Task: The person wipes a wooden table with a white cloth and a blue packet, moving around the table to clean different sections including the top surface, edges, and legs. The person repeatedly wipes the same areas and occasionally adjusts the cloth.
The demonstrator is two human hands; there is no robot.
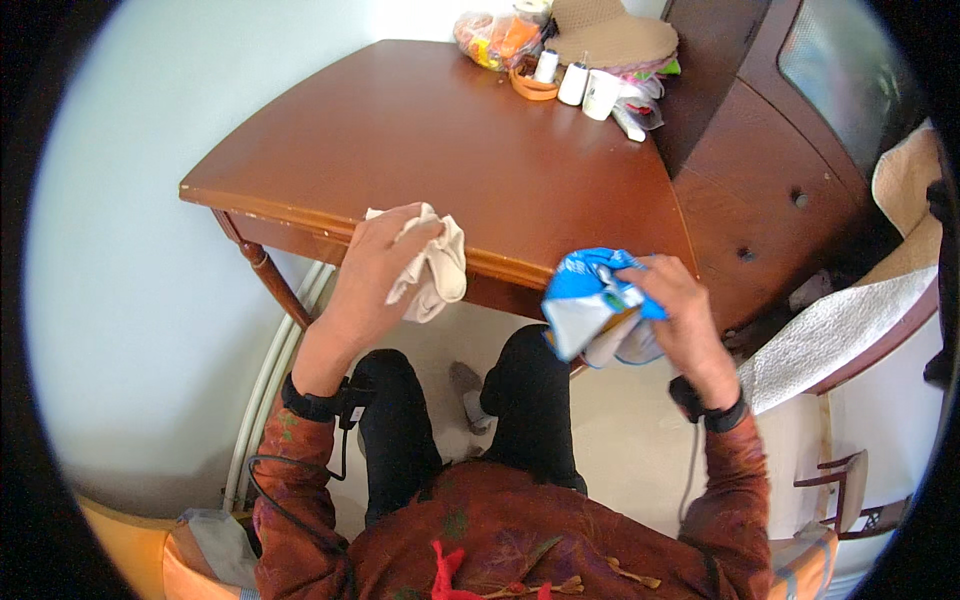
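Observation:
My left hand (pixel 381 274) grips a crumpled cream cloth (pixel 442 270) just over the front edge of the brown wooden table (pixel 450 165). Folds of the cloth hang below the fingers. To the right, my right hand (pixel 679 307) holds a blue and white printed cloth or soft pouch (pixel 592 300), slightly blurred, at the table's right front corner. Its lower part hangs open in loose folds, with a pale lining showing. The two hands are apart, and each item is held by one hand only.
At the table's back right stand a tan woven hat (pixel 611 37), a plastic bag of colourful things (pixel 499 41), an orange band (pixel 534 88), white bottles (pixel 574 84) and a white cup (pixel 601 95). A dark wooden panel (pixel 757 172) adjoins the right side. A white textured cover (pixel 817 345) lies right.

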